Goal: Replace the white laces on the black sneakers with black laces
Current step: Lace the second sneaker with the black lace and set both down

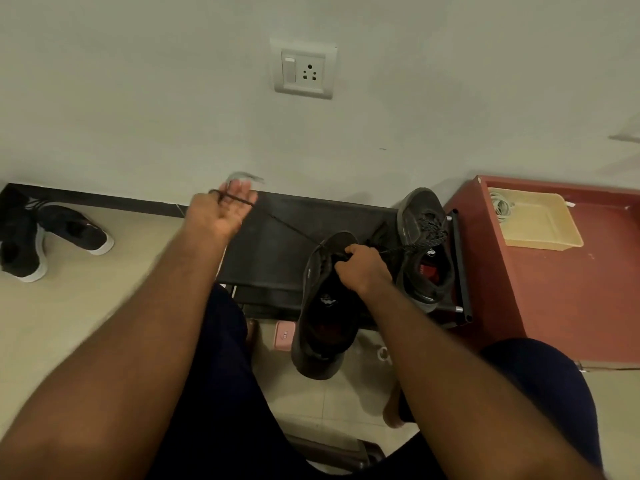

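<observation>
- Risk: the black lace (287, 225), drawn taut, may slip off near-straight fingers, or an over-pull may run its far end out of the eyelet.
- Left hand (221, 213): spread, lace looped across its fingers.
- Right hand (363, 268): clenched on the black sneaker (322, 323) at its throat, over the shoe rack's (277, 244) front edge.

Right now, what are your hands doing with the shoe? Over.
Copy: left hand holds black lace taut; right hand grips sneaker; nothing blocking.
</observation>
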`<action>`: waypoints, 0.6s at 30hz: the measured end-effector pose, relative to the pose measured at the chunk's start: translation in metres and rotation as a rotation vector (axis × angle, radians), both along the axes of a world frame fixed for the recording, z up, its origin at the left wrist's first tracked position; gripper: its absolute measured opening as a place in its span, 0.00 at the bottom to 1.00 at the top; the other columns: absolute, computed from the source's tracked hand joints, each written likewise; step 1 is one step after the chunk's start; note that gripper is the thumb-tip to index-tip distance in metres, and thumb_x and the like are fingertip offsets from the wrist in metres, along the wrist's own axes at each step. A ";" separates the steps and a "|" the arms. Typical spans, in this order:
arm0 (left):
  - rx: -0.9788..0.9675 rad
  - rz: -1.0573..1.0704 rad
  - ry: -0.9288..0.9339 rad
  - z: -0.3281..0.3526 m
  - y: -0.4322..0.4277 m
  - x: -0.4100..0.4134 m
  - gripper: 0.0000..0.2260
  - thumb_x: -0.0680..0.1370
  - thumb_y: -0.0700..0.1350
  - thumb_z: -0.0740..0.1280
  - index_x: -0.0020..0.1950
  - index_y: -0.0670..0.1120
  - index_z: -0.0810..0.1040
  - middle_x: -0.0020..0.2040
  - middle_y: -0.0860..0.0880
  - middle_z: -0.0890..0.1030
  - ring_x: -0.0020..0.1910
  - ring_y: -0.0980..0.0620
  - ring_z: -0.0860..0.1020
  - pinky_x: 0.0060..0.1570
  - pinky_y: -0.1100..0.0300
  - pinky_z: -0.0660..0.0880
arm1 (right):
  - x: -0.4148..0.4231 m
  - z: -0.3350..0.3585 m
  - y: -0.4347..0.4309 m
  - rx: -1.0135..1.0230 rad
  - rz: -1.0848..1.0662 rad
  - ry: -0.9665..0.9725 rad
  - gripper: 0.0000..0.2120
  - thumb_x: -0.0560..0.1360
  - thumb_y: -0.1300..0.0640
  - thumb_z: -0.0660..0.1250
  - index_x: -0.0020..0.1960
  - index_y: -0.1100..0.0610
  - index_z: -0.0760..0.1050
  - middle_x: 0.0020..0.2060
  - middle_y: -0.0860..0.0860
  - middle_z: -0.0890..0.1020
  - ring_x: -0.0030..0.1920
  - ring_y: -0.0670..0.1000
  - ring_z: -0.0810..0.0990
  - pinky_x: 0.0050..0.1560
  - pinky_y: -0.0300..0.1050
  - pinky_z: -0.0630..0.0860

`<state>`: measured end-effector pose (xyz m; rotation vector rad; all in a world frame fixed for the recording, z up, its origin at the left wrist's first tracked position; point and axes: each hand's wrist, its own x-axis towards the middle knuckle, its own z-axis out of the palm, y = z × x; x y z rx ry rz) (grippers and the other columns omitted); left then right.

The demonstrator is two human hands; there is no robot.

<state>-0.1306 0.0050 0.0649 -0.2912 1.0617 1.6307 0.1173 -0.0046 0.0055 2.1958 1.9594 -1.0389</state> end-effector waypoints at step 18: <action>-0.169 -1.811 1.539 -0.038 -0.033 0.023 0.15 0.82 0.53 0.62 0.40 0.48 0.80 0.36 0.49 0.79 0.37 0.52 0.75 0.44 0.56 0.71 | -0.007 -0.025 0.013 0.036 0.032 -0.006 0.22 0.78 0.52 0.67 0.70 0.57 0.73 0.66 0.59 0.76 0.63 0.62 0.77 0.62 0.51 0.75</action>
